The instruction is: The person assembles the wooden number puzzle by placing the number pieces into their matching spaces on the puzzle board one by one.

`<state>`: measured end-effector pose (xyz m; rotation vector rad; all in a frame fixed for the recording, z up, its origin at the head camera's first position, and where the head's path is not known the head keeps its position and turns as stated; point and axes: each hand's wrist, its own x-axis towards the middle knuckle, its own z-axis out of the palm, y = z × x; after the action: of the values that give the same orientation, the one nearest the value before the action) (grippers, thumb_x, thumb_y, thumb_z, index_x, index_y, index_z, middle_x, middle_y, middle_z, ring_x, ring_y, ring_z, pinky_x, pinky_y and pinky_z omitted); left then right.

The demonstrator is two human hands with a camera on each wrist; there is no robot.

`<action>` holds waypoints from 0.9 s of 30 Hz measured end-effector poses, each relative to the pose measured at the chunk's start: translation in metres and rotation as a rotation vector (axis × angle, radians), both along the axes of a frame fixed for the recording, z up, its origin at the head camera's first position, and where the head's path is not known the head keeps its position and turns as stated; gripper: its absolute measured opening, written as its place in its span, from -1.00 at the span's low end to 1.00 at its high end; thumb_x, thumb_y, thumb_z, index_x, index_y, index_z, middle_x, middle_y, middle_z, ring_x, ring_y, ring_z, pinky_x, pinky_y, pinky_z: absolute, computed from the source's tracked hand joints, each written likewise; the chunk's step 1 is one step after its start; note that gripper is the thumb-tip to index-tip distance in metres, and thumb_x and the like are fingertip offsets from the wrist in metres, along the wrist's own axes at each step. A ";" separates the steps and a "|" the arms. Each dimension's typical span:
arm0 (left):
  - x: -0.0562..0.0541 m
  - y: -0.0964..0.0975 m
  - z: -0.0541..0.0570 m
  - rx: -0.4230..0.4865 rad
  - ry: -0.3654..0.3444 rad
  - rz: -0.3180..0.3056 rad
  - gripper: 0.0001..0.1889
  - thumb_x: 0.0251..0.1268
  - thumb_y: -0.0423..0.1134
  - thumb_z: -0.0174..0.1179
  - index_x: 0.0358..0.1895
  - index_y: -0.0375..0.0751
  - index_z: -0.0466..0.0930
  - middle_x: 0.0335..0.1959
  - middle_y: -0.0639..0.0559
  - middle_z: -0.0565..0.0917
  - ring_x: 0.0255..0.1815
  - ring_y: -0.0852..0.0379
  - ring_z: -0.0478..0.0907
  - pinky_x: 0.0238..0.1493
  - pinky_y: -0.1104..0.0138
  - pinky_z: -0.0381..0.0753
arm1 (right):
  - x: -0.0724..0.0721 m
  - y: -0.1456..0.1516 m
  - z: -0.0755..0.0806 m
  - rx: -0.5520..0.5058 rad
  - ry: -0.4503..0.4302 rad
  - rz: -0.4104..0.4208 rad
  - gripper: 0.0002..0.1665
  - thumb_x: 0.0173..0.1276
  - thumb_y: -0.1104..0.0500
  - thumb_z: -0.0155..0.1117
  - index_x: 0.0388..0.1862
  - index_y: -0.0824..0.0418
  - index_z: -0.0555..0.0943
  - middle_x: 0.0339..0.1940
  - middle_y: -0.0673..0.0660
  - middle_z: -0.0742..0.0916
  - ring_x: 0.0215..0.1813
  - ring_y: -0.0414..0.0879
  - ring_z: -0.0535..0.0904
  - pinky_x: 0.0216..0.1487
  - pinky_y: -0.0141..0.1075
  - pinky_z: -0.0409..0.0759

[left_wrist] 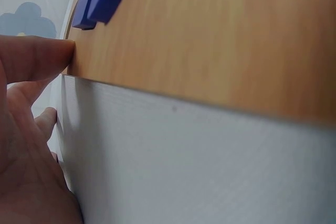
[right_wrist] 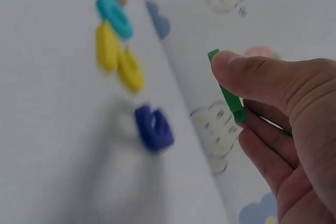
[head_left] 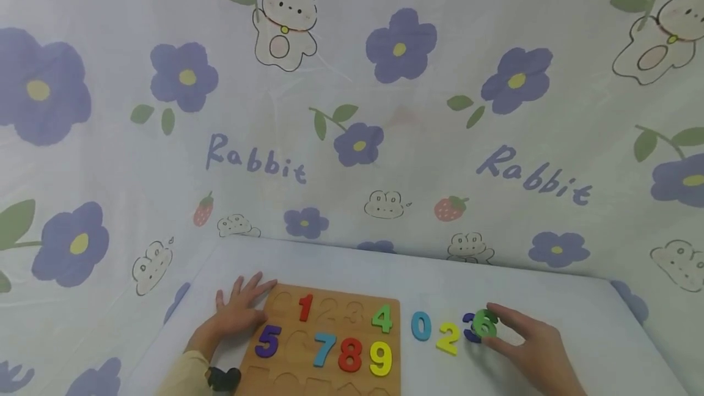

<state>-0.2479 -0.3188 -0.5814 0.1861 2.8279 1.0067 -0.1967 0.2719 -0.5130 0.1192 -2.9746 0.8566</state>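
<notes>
**Green six (head_left: 487, 323) in the right hand (head_left: 536, 347), board (head_left: 360, 329) to its left**

The green six is pinched by the right hand, with the thumb and the fingers clamped on it, at the lower right of the head view. It is held raised above the white table (head_left: 594, 322); in the right wrist view it is seen edge-on, with its long axis slanting from upper left to lower right, and it is apart from the purple three (head_left: 471, 335). In the head view this three is partly covered by the six. Farther left, the yellow two (head_left: 451, 336) and the blue zero (head_left: 414, 326) are placed beside the board.

The main relation is this: a bare hollow (head_left: 297, 342) is found to the left of the six, across these loose numbers, between the purple five (head_left: 267, 342) and the blue seven (head_left: 326, 351). The six is held by the right hand, but the left hand (head_left: 242, 307) is nearer to the hollow. The upper left corner of the board is touched by the left hand, whose fingers are spread apart; nothing is gripped by it.
</notes>
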 end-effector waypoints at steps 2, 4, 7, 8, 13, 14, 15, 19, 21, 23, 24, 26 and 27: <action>0.000 0.001 -0.001 0.014 -0.003 -0.006 -0.14 0.20 -0.15 0.34 0.67 0.17 0.42 0.81 -0.36 0.02 0.76 -0.65 -0.44 0.43 -0.64 -0.76 | 0.007 -0.012 0.010 -0.020 0.031 0.009 -0.18 0.28 0.00 0.70 0.49 0.17 0.65 0.37 0.25 0.78 0.44 0.38 0.66 0.38 0.37 0.62; -0.001 0.001 -0.002 0.019 -0.008 -0.006 -0.15 0.21 -0.14 0.34 0.67 0.17 0.41 0.82 -0.35 0.00 0.76 -0.65 -0.45 0.43 -0.64 -0.78 | 0.012 -0.023 0.019 -0.038 0.063 0.023 -0.20 0.27 0.01 0.70 0.48 0.12 0.67 0.35 0.22 0.80 0.43 0.34 0.69 0.38 0.34 0.64; -0.002 0.003 0.000 0.008 -0.012 -0.006 -0.15 0.24 -0.12 0.32 0.69 0.17 0.39 0.83 -0.33 -0.01 0.78 -0.62 -0.46 0.45 -0.62 -0.78 | 0.018 -0.038 0.031 -0.066 0.095 0.050 -0.22 0.26 0.02 0.71 0.46 0.06 0.69 0.34 0.16 0.81 0.41 0.26 0.72 0.38 0.29 0.66; -0.002 0.003 0.002 0.008 -0.012 -0.005 -0.15 0.24 -0.12 0.32 0.69 0.17 0.38 0.83 -0.32 -0.01 0.78 -0.61 -0.46 0.46 -0.61 -0.78 | 0.020 -0.044 0.035 -0.080 0.099 0.058 -0.23 0.26 0.03 0.71 0.46 0.05 0.69 0.34 0.14 0.82 0.40 0.24 0.73 0.38 0.26 0.67; -0.001 0.004 0.012 0.003 0.000 -0.017 -0.15 0.21 -0.18 0.31 0.68 0.11 0.40 0.81 -0.38 0.00 0.75 -0.67 -0.44 0.43 -0.65 -0.75 | 0.022 -0.074 0.052 -0.147 0.070 0.078 -0.26 0.29 0.03 0.70 0.46 -0.04 0.69 0.35 0.07 0.82 0.40 0.20 0.74 0.34 0.17 0.73; -0.001 0.003 0.013 -0.003 -0.003 -0.015 -0.15 0.22 -0.19 0.30 0.68 0.11 0.40 0.81 -0.37 0.01 0.75 -0.67 -0.44 0.43 -0.65 -0.76 | 0.022 -0.080 0.055 -0.160 0.064 0.082 -0.26 0.29 0.03 0.70 0.46 -0.06 0.69 0.35 0.06 0.82 0.41 0.19 0.73 0.34 0.16 0.73; -0.002 0.003 0.013 -0.007 0.001 -0.014 -0.16 0.22 -0.19 0.31 0.67 0.10 0.41 0.81 -0.38 0.02 0.75 -0.67 -0.43 0.44 -0.65 -0.74 | 0.022 -0.087 0.057 -0.173 0.060 0.087 -0.26 0.30 0.03 0.70 0.46 -0.07 0.69 0.35 0.04 0.82 0.42 0.19 0.73 0.35 0.17 0.73; -0.002 0.001 0.007 -0.031 0.005 -0.009 -0.18 0.26 -0.15 0.29 0.68 0.11 0.40 0.81 -0.37 0.01 0.76 -0.65 -0.41 0.45 -0.66 -0.70 | 0.022 -0.111 0.062 -0.226 0.066 0.128 -0.27 0.28 0.07 0.70 0.44 -0.11 0.71 0.35 -0.04 0.81 0.46 0.11 0.71 0.42 0.19 0.68; -0.003 0.001 0.003 -0.040 0.006 -0.005 -0.18 0.29 -0.15 0.28 0.69 0.10 0.38 0.82 -0.36 0.01 0.77 -0.64 -0.41 0.46 -0.65 -0.69 | 0.022 -0.122 0.063 -0.242 0.076 0.158 -0.29 0.28 0.09 0.70 0.42 -0.12 0.72 0.33 -0.07 0.82 0.46 0.08 0.71 0.46 0.19 0.65; -0.001 0.001 0.002 -0.041 -0.004 -0.004 -0.18 0.30 -0.17 0.26 0.69 0.08 0.37 0.82 -0.36 0.00 0.77 -0.64 -0.42 0.47 -0.64 -0.70 | 0.021 -0.133 0.063 -0.248 0.082 0.182 -0.29 0.28 0.10 0.71 0.42 -0.15 0.72 0.32 -0.10 0.82 0.46 0.05 0.71 0.46 0.19 0.65; 0.000 0.001 0.002 -0.042 -0.008 -0.002 -0.18 0.30 -0.18 0.27 0.69 0.07 0.37 0.82 -0.37 0.00 0.77 -0.64 -0.43 0.47 -0.64 -0.71 | 0.022 -0.138 0.064 -0.255 0.085 0.192 -0.29 0.27 0.10 0.71 0.41 -0.15 0.72 0.32 -0.11 0.83 0.45 0.04 0.72 0.46 0.18 0.65; 0.003 0.003 0.005 -0.029 -0.017 -0.005 -0.18 0.28 -0.19 0.28 0.69 0.06 0.38 0.81 -0.39 -0.01 0.76 -0.66 -0.44 0.47 -0.63 -0.72 | 0.022 -0.148 0.064 -0.268 0.089 0.212 -0.29 0.28 0.10 0.71 0.41 -0.16 0.72 0.31 -0.13 0.83 0.46 0.04 0.71 0.48 0.19 0.64; 0.004 0.004 0.006 -0.027 -0.015 -0.007 -0.17 0.26 -0.19 0.29 0.68 0.07 0.39 0.80 -0.41 0.00 0.76 -0.66 -0.43 0.47 -0.64 -0.72 | 0.022 -0.154 0.064 -0.277 0.087 0.219 -0.29 0.27 0.10 0.71 0.41 -0.17 0.73 0.32 -0.14 0.82 0.47 0.04 0.70 0.48 0.19 0.63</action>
<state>-0.2435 -0.3152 -0.5756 0.1845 2.8235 0.9634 -0.1744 0.1184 -0.4485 0.4642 -2.7636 1.2417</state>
